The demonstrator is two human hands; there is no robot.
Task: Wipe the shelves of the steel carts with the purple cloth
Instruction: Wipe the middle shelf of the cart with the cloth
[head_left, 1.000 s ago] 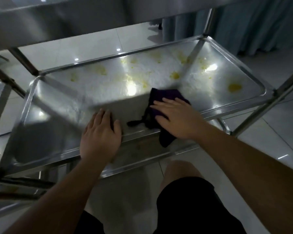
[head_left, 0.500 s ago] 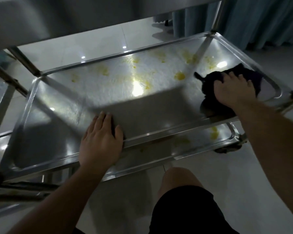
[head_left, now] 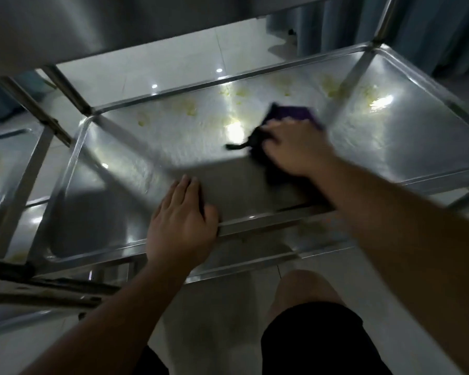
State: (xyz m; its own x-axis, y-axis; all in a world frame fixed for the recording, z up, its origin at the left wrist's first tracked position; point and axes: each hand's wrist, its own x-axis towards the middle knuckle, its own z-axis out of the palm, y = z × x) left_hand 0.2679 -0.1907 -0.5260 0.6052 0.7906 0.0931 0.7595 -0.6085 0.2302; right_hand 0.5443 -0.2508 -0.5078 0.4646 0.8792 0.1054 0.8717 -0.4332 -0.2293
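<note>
The steel cart's middle shelf (head_left: 136, 163) fills the view, with several yellow smears (head_left: 190, 109) along its far half. The purple cloth (head_left: 290, 115) lies on the shelf right of centre. My right hand (head_left: 295, 147) lies flat on top of the cloth and presses it onto the steel, blurred by motion. My left hand (head_left: 182, 220) rests on the shelf's near rim, fingers straight on the shelf and thumb along the rim's edge.
The cart's top shelf (head_left: 92, 28) overhangs at the top. A lower shelf (head_left: 255, 255) shows under the near rim. Another steel cart's shelf (head_left: 3, 169) stands at the left. A blue curtain (head_left: 431, 31) hangs at the back right. My knee (head_left: 303, 290) is below.
My right hand swept the cloth from the near middle of the shelf out to the right end, then back towards the centre. The left hand stayed on the rim.
</note>
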